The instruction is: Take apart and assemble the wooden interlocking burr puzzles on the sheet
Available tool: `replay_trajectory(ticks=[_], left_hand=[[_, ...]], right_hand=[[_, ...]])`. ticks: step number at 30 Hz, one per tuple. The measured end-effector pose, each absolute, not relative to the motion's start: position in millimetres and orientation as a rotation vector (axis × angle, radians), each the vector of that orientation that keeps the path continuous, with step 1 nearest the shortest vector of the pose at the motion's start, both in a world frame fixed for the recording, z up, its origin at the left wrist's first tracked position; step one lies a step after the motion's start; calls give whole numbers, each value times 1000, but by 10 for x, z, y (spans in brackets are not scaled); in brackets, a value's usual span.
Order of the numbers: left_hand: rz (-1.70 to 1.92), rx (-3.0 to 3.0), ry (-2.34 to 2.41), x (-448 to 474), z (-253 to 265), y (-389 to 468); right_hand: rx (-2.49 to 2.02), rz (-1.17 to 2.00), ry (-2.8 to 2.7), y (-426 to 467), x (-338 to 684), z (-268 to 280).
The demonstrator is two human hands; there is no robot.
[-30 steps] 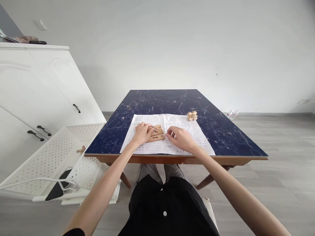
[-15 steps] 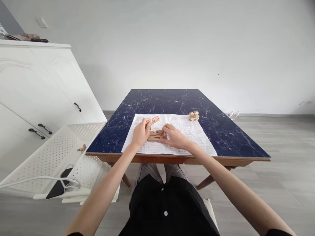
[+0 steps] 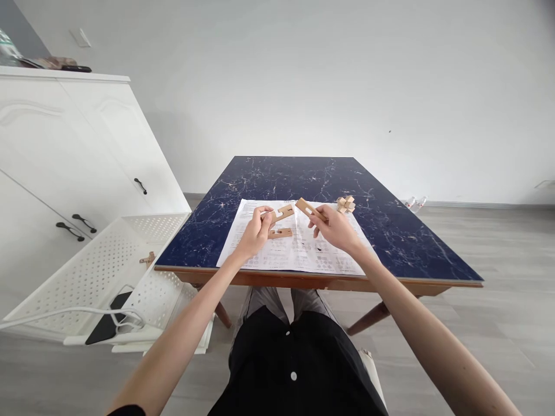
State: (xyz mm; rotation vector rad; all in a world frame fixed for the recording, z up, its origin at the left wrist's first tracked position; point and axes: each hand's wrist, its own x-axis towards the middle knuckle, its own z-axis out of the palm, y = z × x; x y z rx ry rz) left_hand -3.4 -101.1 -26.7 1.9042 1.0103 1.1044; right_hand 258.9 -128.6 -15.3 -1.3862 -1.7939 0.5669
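My left hand [image 3: 256,231] is closed on a notched wooden puzzle piece [image 3: 285,212] with a dark mark near its far end. Pinched in my right hand [image 3: 336,226] is a slotted wooden puzzle piece [image 3: 306,206], tilted up toward the left. The two held pieces are close but apart. Below the left hand's piece, another notched wooden piece [image 3: 284,233] lies on a printed paper sheet [image 3: 277,257]. An interlocked wooden burr puzzle [image 3: 346,204] sits at the sheet's upper right, just beyond my right hand.
The sheet lies on a dark blue marbled table [image 3: 295,176] near its front edge. To the left stand a white cabinet [image 3: 87,144] and a perforated white basket [image 3: 87,277] holding a small wooden object [image 3: 147,259] and a cable. Plastic bottles [image 3: 416,203] are on the floor at right.
My right hand has lifted the slotted piece off the sheet and moved it up and right. My left hand still holds its notched piece, shifted slightly right. The view has shifted a little.
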Motion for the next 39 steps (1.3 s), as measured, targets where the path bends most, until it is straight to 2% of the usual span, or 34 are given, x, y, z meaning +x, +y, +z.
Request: replay_trajectory(ticks=[14,24,39], left_hand=[[958,1619,823,-9,-208,-1019],[943,1478,757,-6,-198,-995],[948,1430,798,-37,-278,-955]], right_hand=[[-1117,659,-1623,-1316,2023,-424],[-1170,299,-1872,-1438,1874,-488],[-1103,108,-1993,-1461,1690,-581]])
